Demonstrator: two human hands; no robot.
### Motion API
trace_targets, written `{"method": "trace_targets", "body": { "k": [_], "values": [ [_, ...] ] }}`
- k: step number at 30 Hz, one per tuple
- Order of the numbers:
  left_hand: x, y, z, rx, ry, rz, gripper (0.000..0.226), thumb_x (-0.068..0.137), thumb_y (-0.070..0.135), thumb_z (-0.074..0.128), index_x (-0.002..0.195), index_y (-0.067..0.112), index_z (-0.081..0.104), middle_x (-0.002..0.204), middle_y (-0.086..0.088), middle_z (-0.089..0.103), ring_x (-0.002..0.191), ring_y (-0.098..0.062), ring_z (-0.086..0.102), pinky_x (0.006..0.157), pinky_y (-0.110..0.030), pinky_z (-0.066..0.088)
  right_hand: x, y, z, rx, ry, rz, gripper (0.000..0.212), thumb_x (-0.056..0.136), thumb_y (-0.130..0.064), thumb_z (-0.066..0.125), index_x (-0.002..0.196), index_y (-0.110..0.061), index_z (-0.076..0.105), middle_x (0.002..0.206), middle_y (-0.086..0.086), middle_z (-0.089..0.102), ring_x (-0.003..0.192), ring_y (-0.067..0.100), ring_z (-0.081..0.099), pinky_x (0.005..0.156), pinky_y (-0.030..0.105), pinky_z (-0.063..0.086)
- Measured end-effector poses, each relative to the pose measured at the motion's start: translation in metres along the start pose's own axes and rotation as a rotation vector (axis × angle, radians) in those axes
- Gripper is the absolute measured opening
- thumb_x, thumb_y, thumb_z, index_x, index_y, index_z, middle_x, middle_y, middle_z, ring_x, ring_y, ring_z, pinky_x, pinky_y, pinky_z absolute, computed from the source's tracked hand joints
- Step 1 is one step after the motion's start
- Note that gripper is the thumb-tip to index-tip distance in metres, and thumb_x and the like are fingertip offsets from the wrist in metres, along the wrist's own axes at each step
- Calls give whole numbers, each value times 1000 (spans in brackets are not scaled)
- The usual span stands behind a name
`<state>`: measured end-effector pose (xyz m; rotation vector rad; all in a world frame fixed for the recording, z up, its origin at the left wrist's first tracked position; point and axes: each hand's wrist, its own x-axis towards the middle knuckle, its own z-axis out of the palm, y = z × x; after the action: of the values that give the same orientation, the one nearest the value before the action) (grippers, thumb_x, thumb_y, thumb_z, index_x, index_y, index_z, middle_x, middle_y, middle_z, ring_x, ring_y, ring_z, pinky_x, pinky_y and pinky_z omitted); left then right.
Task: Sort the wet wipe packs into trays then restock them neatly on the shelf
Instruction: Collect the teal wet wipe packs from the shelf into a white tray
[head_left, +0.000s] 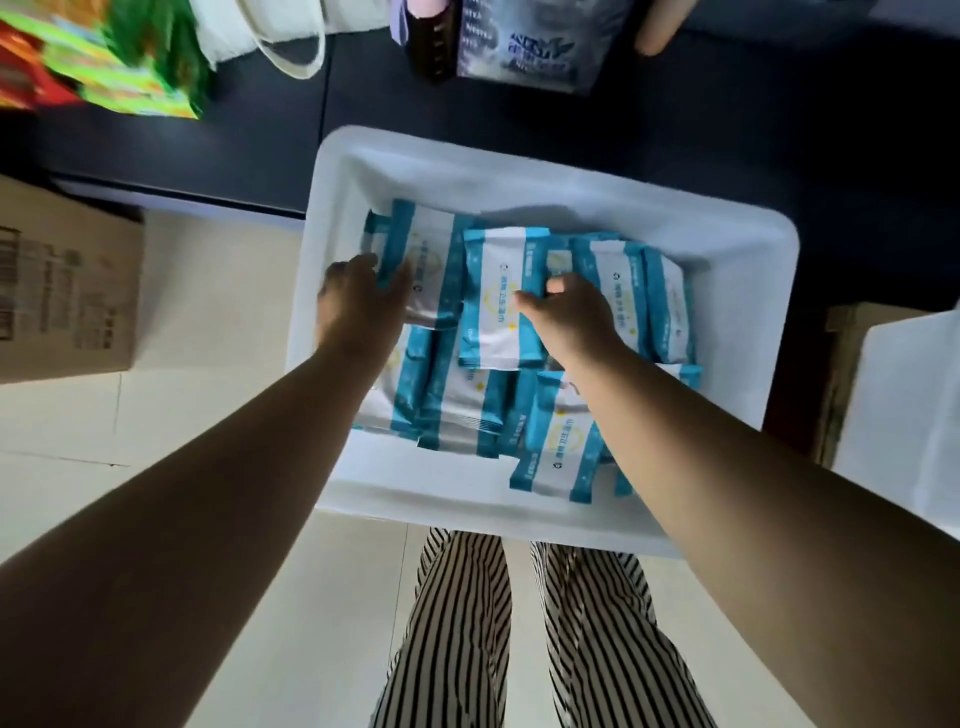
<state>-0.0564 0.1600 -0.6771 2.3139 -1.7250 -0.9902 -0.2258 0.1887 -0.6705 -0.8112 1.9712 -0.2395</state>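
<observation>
White plastic tray (332, 166): resting partly on a dark counter (727, 130), near edge overhanging above striped trouser legs (457, 623); serving as landmark for all places below.
Wet wipe packs (558, 441): teal-and-white, lying inside the tray in loose overlapping rows; several flat, some tilted on neighbours; exact count not readable.
Left hand (358, 301): reaching into the tray's left side, fingers curling over the edge of the far-left pack (431, 260); thumb hidden, so true grip or mere touch not discernible.
Right hand (566, 312): reaching into the tray's middle, thumb and fingertips closing on the right edge of the centre pack (498, 301), pinching it.
Packs at tray's right side (665, 306): standing on edge, leaning against one another, just beside the right hand.
Cardboard box (62, 291): sitting on the pale floor, well apart to the left of the tray.
Colourful green-and-red packaging (104, 57): blurred, lying beyond the tray's far-left corner.
Cloth bag handle (291, 47): lying on the counter beyond the tray.
Purple-grey printed package (535, 47): standing on the counter beyond the tray's far edge.
Second white container (904, 395): showing partly at the tray's right, contents hidden.
</observation>
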Motion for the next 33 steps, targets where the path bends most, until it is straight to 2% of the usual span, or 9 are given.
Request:
{"method": "trace_targets", "body": {
  "k": [2,5,12,16,21,24,26,29,33],
  "values": [
    [-17,7,-19,-9,-10,49,45,95,36,44,129,7,52,125,-16,56,112,-30,52,90,-34,40,-13,-8,-17,-62,13,-26,31,89,-34,58,107,-9,57,98,8,64,99,26,58,82,33,46],
    [-46,30,-59,-67,-23,130,42,95,30,48,131,8,49,129,-12,54,117,-25,50,94,-29,36,-42,-31,-55,-61,40,-82,44,91,-30,56,128,-7,50,131,7,55,121,22,50,97,28,38],
    [-97,121,-182,-118,47,482,40,91,36,56,122,11,58,116,-4,63,108,-22,56,82,-18,32,-148,-126,-171,-41,159,-347,24,88,-25,62,108,-11,64,111,2,66,106,15,59,80,18,38],
    [-128,184,-265,-132,151,724,45,84,43,53,115,13,64,109,-2,66,105,-21,57,80,-14,31,-222,-182,-240,-142,260,-516,23,87,-29,62,105,-16,64,108,-1,67,105,15,59,87,22,40],
    [-181,252,-367,-131,291,1076,47,79,52,49,94,13,71,83,7,64,79,-9,53,67,-9,33,-327,-237,-322,-203,516,-715,18,86,-27,62,102,-18,67,101,-2,69,100,16,62,90,29,45],
    [-213,291,-411,-272,234,1100,23,80,38,67,89,18,71,80,17,60,78,-1,52,74,-2,34,-382,-253,-360,-216,639,-782,17,86,-32,63,97,-20,68,90,-7,64,95,14,61,87,26,44],
    [-235,316,-432,-364,214,1134,4,81,34,69,79,33,66,73,30,60,75,2,54,81,-9,39,-412,-259,-384,-220,703,-811,19,86,-34,62,97,-20,69,94,-6,66,98,15,60,88,26,43],
    [-268,351,-454,-410,216,1225,17,84,30,64,72,40,58,71,28,61,72,8,53,79,-14,42,-448,-262,-413,-234,798,-833,23,88,-37,59,97,-20,71,101,1,69,101,17,59,89,30,45],
    [-291,397,-466,-369,272,1316,12,87,27,62,76,32,59,75,23,58,66,11,52,72,-10,39,-473,-262,-447,-291,939,-858,33,88,-37,57,95,-8,71,96,14,68,94,25,59,84,35,46]
  ]
}}
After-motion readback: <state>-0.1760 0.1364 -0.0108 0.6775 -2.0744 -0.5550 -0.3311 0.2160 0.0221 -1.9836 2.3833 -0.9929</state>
